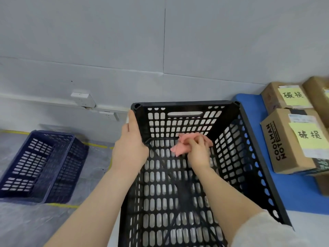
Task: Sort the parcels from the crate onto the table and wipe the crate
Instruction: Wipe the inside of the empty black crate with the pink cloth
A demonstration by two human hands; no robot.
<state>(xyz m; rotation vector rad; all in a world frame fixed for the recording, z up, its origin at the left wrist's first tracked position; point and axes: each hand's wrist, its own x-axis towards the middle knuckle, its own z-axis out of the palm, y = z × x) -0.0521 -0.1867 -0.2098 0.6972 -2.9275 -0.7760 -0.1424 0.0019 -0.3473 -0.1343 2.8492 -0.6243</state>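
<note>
A black slotted plastic crate [185,106] fills the middle of the view, with no parcels inside. My left hand [130,141] grips its left rim near the far corner. Inside the crate, my right hand [197,152] is closed on a crumpled pink cloth [179,148] and presses it against the floor near the far wall. Cardboard parcels [284,141] with yellow handwritten notes lie on the blue table top [249,111] to the right.
A dark blue slotted crate [44,166] sits on the grey floor at the left, beside yellow tape lines [96,145]. A white wall with a socket box [82,98] stands behind. More cardboard boxes [286,95] line the table's far right.
</note>
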